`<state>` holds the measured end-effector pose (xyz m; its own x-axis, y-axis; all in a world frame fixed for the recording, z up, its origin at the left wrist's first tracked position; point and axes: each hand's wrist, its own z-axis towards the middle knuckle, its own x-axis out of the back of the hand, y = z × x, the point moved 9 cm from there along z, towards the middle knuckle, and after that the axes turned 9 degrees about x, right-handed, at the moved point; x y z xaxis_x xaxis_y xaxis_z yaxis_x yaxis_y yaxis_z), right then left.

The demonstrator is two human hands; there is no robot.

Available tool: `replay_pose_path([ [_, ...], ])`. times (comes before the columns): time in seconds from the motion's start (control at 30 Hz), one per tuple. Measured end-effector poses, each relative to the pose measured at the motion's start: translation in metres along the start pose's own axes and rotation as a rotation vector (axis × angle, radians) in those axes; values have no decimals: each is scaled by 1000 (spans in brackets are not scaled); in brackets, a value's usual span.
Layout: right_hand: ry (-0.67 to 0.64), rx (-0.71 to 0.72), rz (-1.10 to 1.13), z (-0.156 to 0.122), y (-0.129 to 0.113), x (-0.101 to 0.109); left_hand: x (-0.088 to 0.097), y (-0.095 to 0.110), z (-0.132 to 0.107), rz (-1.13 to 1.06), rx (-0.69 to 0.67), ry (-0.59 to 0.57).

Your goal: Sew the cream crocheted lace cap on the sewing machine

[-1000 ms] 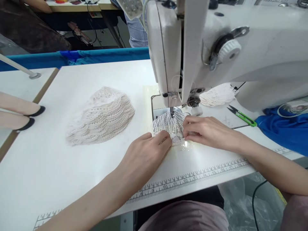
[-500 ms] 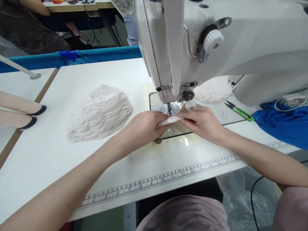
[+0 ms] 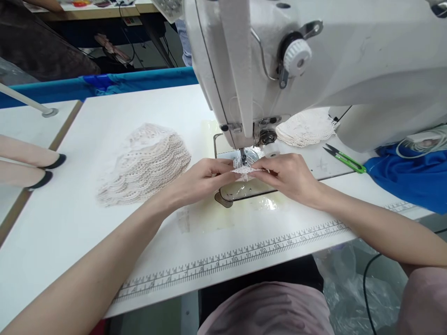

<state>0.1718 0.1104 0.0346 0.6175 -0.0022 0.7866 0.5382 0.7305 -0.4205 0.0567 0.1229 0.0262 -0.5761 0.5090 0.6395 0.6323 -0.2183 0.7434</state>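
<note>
Both hands hold one small piece of white lace (image 3: 245, 171) just in front of the presser foot of the sewing machine (image 3: 223, 79). My left hand (image 3: 206, 177) pinches its left edge between thumb and fingers. On the other side, my right hand (image 3: 288, 174) pinches the right edge. The lace's far part lies at the foot, over the metal needle plate (image 3: 251, 190). A fanned stack of cream lace pieces (image 3: 150, 163) lies left of my left hand. Behind the needle area is another pile of white lace (image 3: 303, 128).
Green-handled thread snips (image 3: 345, 159) lie right of the machine, beside blue fabric (image 3: 408, 179). A printed ruler (image 3: 226, 260) runs along the table's front edge. Two beige, black-tipped padded posts (image 3: 31, 160) stick in from the left. Another person's arm shows at the far table (image 3: 94, 13).
My left hand's fingers have shifted along the lace, with the thumb now extended at its edge. The lace is spread flatter between both hands. The whole view has shifted slightly.
</note>
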Motion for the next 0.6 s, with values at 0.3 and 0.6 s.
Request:
replay_pose_path([
  [0.3, -9, 8, -2, -2, -3, -3, -5, 10, -9, 208, -218, 297],
  [0.6, -124, 268, -209, -7, -30, 1, -24, 27, -41, 671, -466, 417],
])
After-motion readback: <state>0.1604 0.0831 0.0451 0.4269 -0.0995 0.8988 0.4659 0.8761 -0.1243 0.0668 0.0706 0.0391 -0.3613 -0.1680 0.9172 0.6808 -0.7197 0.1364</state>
